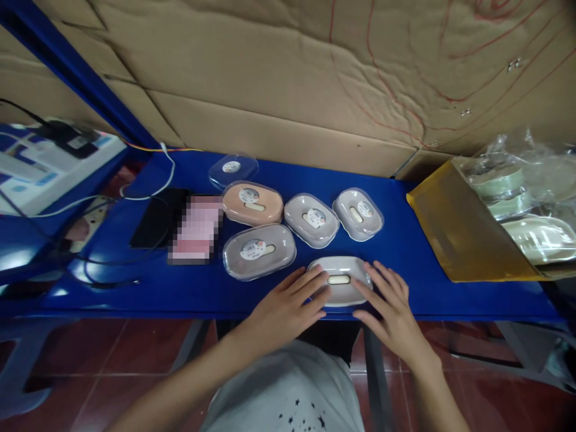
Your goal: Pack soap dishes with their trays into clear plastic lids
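Note:
A pale grey oval dish (344,295), with a cream lozenge-shaped piece (338,279) in its middle, lies on the blue table near the front edge. My left hand (290,305) rests over its left end, fingers stretched out. At the right end, my right hand (390,303) touches it with spread fingers. Beyond them stand similar dishes under clear, stickered covers: a peach one (265,213) and several grey ones, including one at the near left (234,258), one in the middle (297,219) and one at the right (346,225).
A loose clear lid (245,165) with a round sticker lies at the back. Left are a phone (195,231) with a blurred screen, a dark flat object (153,219), cables and a power strip (27,189). A yellow-brown box (468,234) of wrapped dishes stands right. Cardboard (270,78) lines the back.

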Motion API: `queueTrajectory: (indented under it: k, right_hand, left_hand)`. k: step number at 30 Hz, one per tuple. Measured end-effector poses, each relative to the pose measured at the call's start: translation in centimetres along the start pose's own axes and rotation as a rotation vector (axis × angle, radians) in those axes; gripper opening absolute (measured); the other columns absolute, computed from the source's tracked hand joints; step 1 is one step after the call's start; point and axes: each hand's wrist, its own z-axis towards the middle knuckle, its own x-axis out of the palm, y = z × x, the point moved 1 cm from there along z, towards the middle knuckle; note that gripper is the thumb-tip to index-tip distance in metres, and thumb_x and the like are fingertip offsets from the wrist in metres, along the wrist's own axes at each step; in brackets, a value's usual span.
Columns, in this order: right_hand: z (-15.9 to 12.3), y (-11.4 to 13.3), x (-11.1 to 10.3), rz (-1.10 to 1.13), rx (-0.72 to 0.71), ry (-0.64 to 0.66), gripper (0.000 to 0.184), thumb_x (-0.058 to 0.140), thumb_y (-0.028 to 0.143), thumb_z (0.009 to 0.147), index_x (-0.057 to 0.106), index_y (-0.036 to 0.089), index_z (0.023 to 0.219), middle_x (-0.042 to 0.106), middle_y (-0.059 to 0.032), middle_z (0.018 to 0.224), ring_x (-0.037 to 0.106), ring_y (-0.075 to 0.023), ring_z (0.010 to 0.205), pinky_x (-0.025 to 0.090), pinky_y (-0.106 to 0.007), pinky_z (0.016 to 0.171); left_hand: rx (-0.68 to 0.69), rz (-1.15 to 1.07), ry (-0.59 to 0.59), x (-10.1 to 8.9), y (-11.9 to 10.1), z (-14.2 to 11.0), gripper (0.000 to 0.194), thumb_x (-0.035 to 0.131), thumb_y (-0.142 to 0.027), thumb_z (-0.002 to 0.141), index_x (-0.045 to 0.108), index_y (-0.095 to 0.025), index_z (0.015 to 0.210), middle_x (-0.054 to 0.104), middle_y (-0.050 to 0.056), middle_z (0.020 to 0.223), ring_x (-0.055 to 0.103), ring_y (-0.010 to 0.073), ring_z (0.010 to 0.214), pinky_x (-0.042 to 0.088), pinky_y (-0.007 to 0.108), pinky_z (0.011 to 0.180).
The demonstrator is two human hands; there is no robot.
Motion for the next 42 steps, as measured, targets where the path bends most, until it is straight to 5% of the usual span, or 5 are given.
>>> queueTrajectory:
  k: [7,14,20,32,42]
  right_hand:
    - [16.8,2.5,-4.2,0.111,-0.292,0.034,0.051,0.051,0.025,0.109,0.054,0.037,0.158,0.064,-0.0013,0.158,0.056,-0.0289,0.148,0.041,-0.054,0.123]
    - [38.5,5.1,7.0,-0.081,-0.476,0.427,0.071,0.056,0.001,0.091,0.053,0.023,0.158,0.05,-0.0104,0.17,0.045,-0.0328,0.156,0.036,-0.056,0.124]
    - [44.7,4.8,12.6,-0.122,-0.455,0.551,0.093,0.079,0.006,0.074,0.051,0.028,0.16,0.053,-0.0119,0.164,0.048,-0.0408,0.149,0.042,-0.061,0.119]
    - [37.5,0.2,4.8,0.104,-0.207,0.325,0.074,0.083,0.044,0.092,0.049,0.014,0.151,0.062,-0.0181,0.152,0.061,-0.0323,0.136,0.048,-0.051,0.117]
    - [6.5,-0.7,-1.5,0.498,0.077,-0.041,0.077,0.08,0.051,0.093,0.046,0.033,0.159,0.047,-0.013,0.168,0.046,-0.0407,0.156,0.047,-0.064,0.123]
  left_hand:
    - [0.001,-0.015,-0.018,-0.9,0.7,-1.7,0.03,0.064,-0.026,0.107,0.062,-0.019,0.136,0.066,0.011,0.149,0.054,0.0269,0.15,0.051,0.045,0.121]
    - [-0.05,-0.104,-0.044,-0.7,0.9,-2.1,0.029,0.063,-0.031,0.108,0.064,-0.018,0.134,0.066,0.01,0.149,0.05,0.0243,0.153,0.049,0.042,0.122]
    - [-0.056,-0.164,-0.045,-0.9,1.3,-2.4,0.032,0.059,-0.032,0.11,0.063,-0.018,0.138,0.064,0.008,0.154,0.046,0.0237,0.156,0.046,0.041,0.126]
    - [-0.077,-0.165,-0.064,-1.5,1.3,-2.2,0.028,0.058,-0.03,0.111,0.064,-0.017,0.135,0.067,0.006,0.149,0.051,0.0224,0.152,0.046,0.038,0.124]
    - [-0.134,-0.198,-0.139,-1.8,1.1,-2.4,0.014,0.06,-0.013,0.103,0.063,-0.018,0.115,0.064,0.013,0.137,0.054,0.0292,0.147,0.051,0.045,0.124]
